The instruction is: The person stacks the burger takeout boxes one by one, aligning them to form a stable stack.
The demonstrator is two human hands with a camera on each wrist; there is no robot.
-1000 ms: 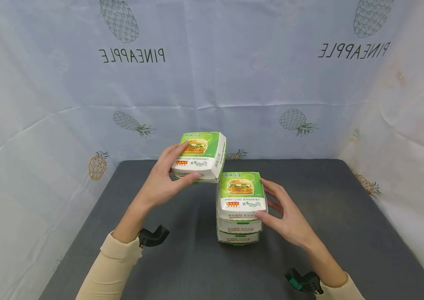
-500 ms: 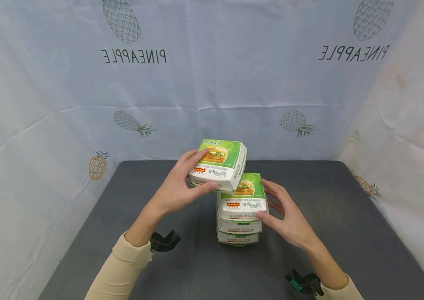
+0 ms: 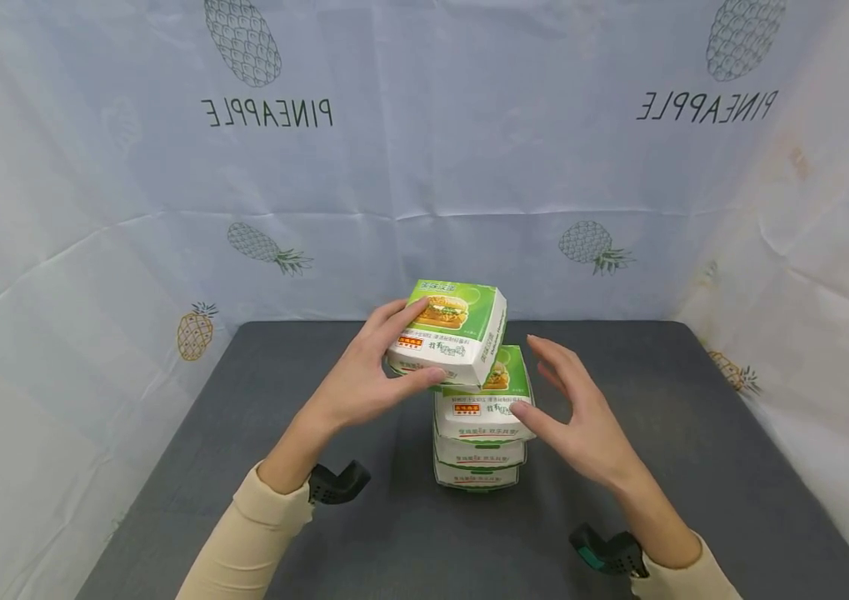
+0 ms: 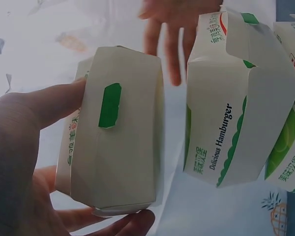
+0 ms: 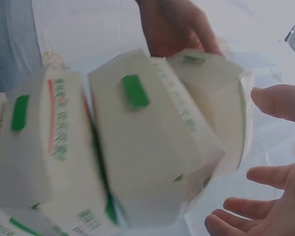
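My left hand (image 3: 364, 371) grips a white and green hamburger box (image 3: 454, 329) by its left side, slightly tilted. That hamburger box (image 4: 120, 130) hangs over the upper left of a stack of similar boxes (image 3: 480, 454), and the left wrist view shows a gap between them. The held box partly covers the top of the stack's uppermost box (image 3: 484, 417). Beside the stack's upper right, my right hand (image 3: 581, 425) has its fingers spread and holds nothing. In the right wrist view, the right hand's fingers (image 5: 250, 206) are apart from the boxes.
The stack stands on a dark grey table (image 3: 387, 533), around its middle. A pale cloth (image 3: 424, 150) printed with pineapples hangs behind and along both sides. Each wrist wears a black device, such as the left wrist device (image 3: 339, 483).
My left hand has carried its hamburger box rightward and slightly down, until it overlaps the stack in view. My right hand has let go of the top box and spread its fingers.
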